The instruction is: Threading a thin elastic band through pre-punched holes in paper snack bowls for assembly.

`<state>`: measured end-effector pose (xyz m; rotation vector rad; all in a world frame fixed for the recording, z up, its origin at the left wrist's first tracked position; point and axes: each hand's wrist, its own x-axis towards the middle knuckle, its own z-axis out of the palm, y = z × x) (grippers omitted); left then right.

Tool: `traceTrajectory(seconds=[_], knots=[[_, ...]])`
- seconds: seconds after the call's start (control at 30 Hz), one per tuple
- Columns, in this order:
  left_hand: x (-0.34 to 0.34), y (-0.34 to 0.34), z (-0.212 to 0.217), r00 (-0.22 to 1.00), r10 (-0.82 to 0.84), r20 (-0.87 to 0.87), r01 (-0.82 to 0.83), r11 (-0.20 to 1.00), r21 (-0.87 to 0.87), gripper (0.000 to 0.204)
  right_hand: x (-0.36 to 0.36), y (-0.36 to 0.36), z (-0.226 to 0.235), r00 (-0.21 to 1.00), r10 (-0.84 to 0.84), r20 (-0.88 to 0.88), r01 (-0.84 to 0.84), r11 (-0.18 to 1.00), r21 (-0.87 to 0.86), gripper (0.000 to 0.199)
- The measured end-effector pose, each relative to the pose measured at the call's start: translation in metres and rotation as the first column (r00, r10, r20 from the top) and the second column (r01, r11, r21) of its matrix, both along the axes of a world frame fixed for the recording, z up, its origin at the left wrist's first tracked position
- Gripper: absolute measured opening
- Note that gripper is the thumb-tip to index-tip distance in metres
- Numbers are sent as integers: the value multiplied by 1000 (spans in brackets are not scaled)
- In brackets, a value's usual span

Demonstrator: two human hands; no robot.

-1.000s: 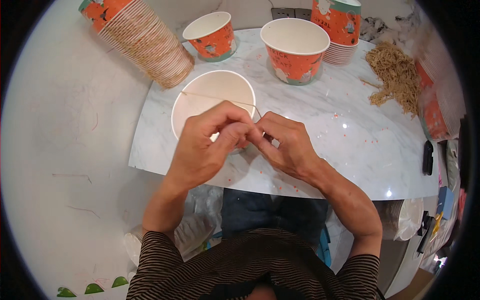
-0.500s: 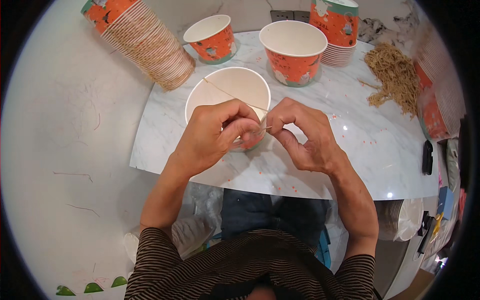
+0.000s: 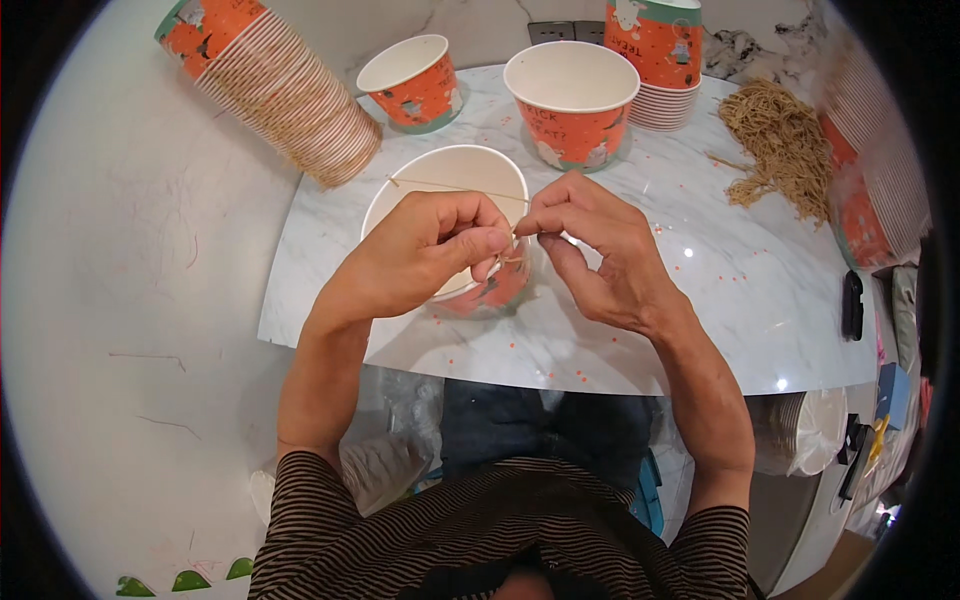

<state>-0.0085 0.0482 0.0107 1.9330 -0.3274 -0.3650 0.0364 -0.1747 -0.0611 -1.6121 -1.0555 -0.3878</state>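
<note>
Compared with one second ago, the near paper bucket [image 3: 460,168] is standing more to the right on the desk [image 3: 720,310], and both hands are following it to that side. A thin tan cord [image 3: 450,186] is stretching across the white mouth of this bucket and is running toward the fingertips near its right rim. The left hand [image 3: 430,250] is leaning over the near side of the bucket, and its grip is pressing together, thumb against index finger, on the cord. The right hand [image 3: 605,240] is bending just beside it, its fingertips reaching close to the cord; whether this grip is pinching it, I am not able to tell. Behind, two other orange buckets [image 3: 568,130] are standing mouth up, and farther right a loose bundle of strings [image 3: 780,140] is lying.
</note>
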Motion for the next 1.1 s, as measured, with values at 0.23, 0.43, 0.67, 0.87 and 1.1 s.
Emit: traceTrajectory(seconds=[0.23, 0.43, 0.67, 0.87, 1.1], knots=[[4, 7, -1, 998, -2, -65, -6, 992, -130, 20, -2, 3, 1, 999, 17, 33, -18, 999, 28, 26], [7, 10, -5, 998, 5, -65, -14, 989, -148, 21, 0, 12, -12, 983, -91, 160, 83, 995, 51, 25], [14, 11, -13, 995, 81, -57, -92, 969, -229, 18, -2, 8, -12, 999, -32, 43, 30, 999, 42, 22], [18, 22, -13, 980, -31, -196, -71, 869, -491, 30, -2, 8, -9, 999, -24, 45, 21, 998, 55, 20], [4, 3, -3, 996, 78, -38, -85, 953, -291, 50, 2, 6, -11, 998, -46, 52, 47, 999, -18, 16]])
